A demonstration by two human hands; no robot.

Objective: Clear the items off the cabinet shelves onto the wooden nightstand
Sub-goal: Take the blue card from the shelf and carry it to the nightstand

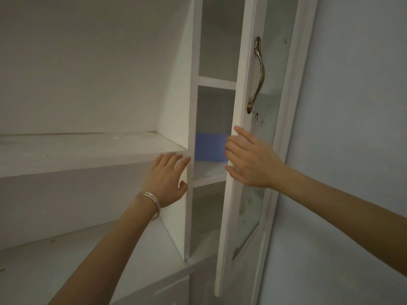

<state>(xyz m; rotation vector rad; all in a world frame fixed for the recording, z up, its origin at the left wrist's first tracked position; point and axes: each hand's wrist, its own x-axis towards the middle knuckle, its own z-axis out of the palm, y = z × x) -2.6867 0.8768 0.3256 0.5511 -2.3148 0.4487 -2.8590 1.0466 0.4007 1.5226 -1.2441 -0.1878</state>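
Note:
A white cabinet with a narrow column of shelves [217, 82] stands in front of me, its glass door [239, 150] partly swung out. My right hand [248, 158] grips the door's free edge, fingers curled around it, below the brass handle [257, 73]. A blue box-like item [209, 147] sits on the middle narrow shelf, half hidden by the door and my right fingers. My left hand [168, 176], with silver bangles at the wrist, is spread flat against the upright divider beside that shelf and holds nothing. The nightstand is out of view.
To the left run two wide white open shelves [88, 150], bare apart from a few specks. A pale blue wall [352, 128] fills the right side. The upper and lower narrow compartments show nothing inside.

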